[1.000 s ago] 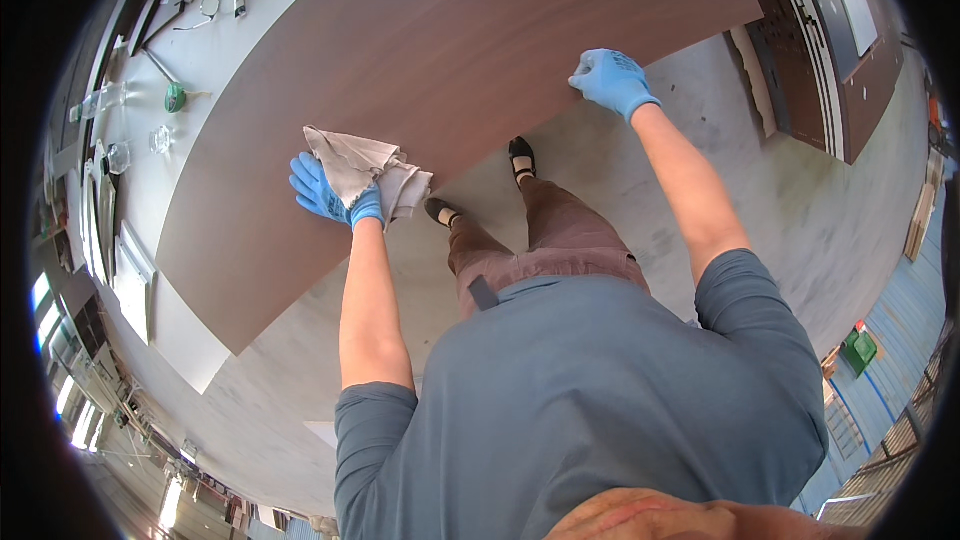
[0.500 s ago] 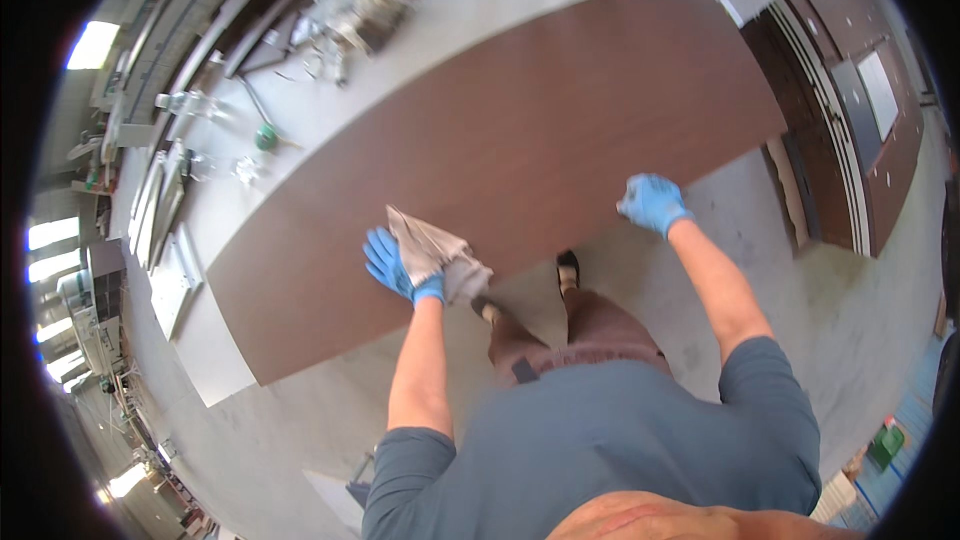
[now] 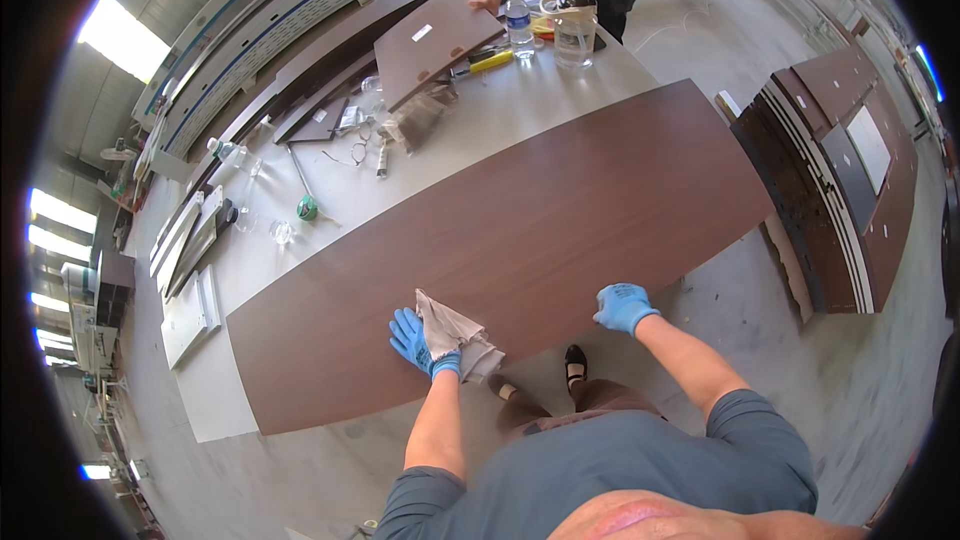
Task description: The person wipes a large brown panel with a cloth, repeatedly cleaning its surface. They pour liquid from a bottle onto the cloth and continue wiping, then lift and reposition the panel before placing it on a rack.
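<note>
A long dark-brown panel (image 3: 520,230) with a curved far side lies across a pale work table. My left hand (image 3: 415,337), in a blue glove, rests on it near the front edge, fingers spread flat. A crumpled beige cloth (image 3: 455,328) is caught at that hand's thumb side and hangs toward the edge; the thumb itself is hidden. My right hand (image 3: 624,308), also blue-gloved, is at the panel's front edge further right. Its fingers are curled closed, and whatever may be inside them does not show.
Across the table a person's hand (image 3: 487,0) holds a small brown board (image 3: 435,45). Nearby stand a water bottle (image 3: 519,24) and a clear bucket (image 3: 574,35). A green-topped tool (image 3: 307,207) and white strips (image 3: 192,315) lie left. Brown panels (image 3: 850,170) stand right.
The view has tilted up, bringing in the far end of the table and the other person with the board. My hands keep nearly the same places on the panel, the cloth with the left.
</note>
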The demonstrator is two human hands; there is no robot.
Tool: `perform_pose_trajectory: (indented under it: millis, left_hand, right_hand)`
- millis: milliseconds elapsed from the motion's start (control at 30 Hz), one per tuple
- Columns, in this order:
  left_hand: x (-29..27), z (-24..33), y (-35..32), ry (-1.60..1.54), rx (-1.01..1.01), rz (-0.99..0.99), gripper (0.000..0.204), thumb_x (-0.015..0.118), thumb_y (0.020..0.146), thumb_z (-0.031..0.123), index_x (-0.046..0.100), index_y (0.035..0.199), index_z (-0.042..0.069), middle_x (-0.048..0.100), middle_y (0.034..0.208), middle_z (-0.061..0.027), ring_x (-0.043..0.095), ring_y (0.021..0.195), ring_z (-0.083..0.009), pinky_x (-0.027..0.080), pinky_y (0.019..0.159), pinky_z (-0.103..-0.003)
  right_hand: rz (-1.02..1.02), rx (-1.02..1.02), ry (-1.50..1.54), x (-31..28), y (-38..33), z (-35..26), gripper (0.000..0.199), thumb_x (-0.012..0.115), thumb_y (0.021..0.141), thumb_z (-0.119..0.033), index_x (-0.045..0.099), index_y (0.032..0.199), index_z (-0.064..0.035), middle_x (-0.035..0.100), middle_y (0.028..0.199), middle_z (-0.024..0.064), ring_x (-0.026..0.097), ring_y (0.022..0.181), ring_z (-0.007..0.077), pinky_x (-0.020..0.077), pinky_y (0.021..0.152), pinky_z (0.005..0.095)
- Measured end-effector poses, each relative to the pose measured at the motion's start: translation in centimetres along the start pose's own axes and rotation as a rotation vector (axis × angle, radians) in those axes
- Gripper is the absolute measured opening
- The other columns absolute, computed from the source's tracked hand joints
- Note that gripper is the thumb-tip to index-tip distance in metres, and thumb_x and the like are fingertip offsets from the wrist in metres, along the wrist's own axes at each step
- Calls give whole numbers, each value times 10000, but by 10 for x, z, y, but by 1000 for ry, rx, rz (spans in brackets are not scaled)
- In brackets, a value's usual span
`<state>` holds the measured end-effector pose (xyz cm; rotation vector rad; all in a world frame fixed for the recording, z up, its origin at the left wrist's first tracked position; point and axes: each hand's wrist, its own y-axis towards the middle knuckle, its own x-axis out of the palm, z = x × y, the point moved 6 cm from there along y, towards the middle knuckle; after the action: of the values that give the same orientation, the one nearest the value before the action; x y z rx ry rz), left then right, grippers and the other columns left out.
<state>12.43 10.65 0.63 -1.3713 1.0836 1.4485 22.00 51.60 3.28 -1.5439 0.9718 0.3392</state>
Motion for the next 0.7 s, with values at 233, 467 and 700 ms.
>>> perform_pose_trajectory:
  millis: [233, 467, 700]
  left_hand:
    - [-2, -2, -1, -62, -7, -8, 673, 615, 1020, 367, 445, 1611, 94, 401, 1701, -101, 301, 1599, -327, 198, 1314, -513]
    - [-3, -1, 0, -12, 4, -12, 640, 584, 1031, 383, 487, 1590, 87, 408, 1693, -70, 291, 1605, -314, 212, 1310, -516]
    - [-5, 0, 1, -53, -27, -20, 636, 609, 1016, 377, 495, 1575, 97, 436, 1671, -77, 317, 1593, -302, 217, 1302, -509]
  right_hand:
    - [87, 79, -22, -9, -5, 18, 338, 736, 860, -384, 826, 1023, -102, 792, 1093, 154, 751, 1046, 358, 584, 923, 482]
    - [4, 11, 6, 21, 5, -21, 308, 736, 855, -354, 817, 1045, -125, 793, 1077, 154, 753, 1030, 362, 584, 912, 473]
    - [-3, 84, -75, 2, -1, -2, 367, 693, 847, -339, 812, 1100, -101, 781, 1172, 157, 742, 1090, 372, 585, 957, 494]
